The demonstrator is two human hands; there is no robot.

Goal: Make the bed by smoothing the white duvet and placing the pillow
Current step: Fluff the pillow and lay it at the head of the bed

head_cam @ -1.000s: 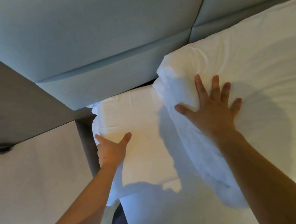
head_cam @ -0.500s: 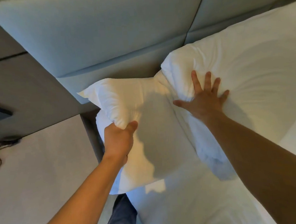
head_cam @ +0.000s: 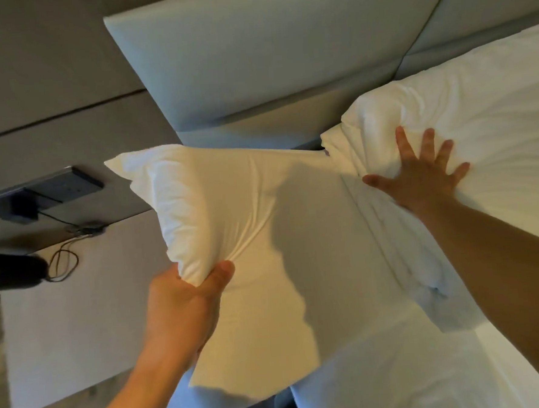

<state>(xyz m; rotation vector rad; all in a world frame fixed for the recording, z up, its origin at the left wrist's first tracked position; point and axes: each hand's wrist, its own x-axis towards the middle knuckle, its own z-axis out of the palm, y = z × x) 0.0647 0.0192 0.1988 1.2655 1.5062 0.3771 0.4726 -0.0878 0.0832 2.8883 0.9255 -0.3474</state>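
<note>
A white pillow (head_cam: 289, 234) is lifted at its left side, near the bed's head. My left hand (head_cam: 185, 300) grips its left edge, bunching the fabric between thumb and fingers. A second, plump white pillow (head_cam: 483, 102) lies to the right against the headboard. My right hand (head_cam: 421, 175) presses flat on its left end, fingers spread. The white duvet (head_cam: 414, 374) covers the bed below both pillows.
A pale padded headboard (head_cam: 253, 56) rises behind the pillows. To the left stands a light bedside table (head_cam: 73, 326) with a dark rounded object (head_cam: 10, 273) and a looped cable (head_cam: 63, 260). A dark socket panel (head_cam: 49, 192) sits on the wall above it.
My left hand closed on the left pillow's edge and pulled it up and leftward, off the bed. My right hand stayed pressed flat on the right pillow.
</note>
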